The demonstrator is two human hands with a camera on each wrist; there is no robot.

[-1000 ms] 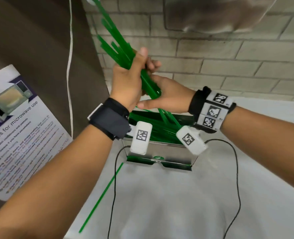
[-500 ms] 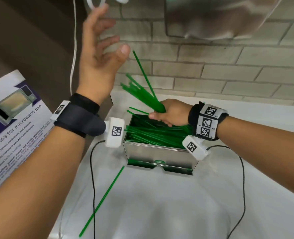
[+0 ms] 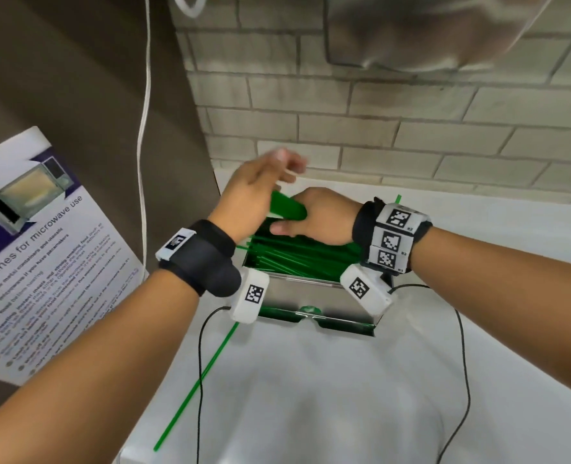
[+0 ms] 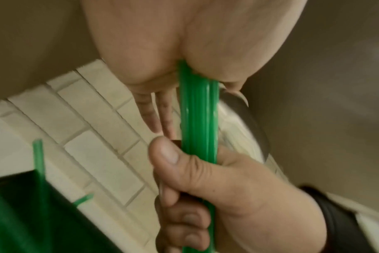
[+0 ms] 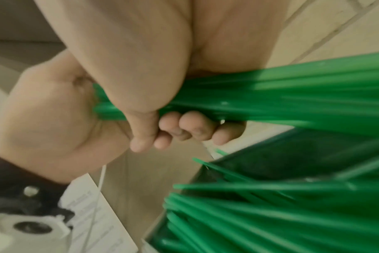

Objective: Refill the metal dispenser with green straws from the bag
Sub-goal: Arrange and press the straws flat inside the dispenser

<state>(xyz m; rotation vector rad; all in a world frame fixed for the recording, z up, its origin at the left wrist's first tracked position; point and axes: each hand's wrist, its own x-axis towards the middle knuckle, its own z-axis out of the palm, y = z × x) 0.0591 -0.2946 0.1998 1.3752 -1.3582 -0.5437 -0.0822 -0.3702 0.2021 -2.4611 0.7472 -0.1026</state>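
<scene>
We see right hand (image 3: 321,216) gripping bundle of thin green plastic straws (image 3: 285,207) | left hand (image 3: 254,192) touching bundle, fingers straight | above open shiny metal box dispenser (image 3: 297,291) | white tabletop (image 3: 310,396)

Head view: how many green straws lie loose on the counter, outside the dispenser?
1. A single straw lies diagonally on the white counter in front of the metal dispenser, at its left corner. Arms may hide others.
</scene>
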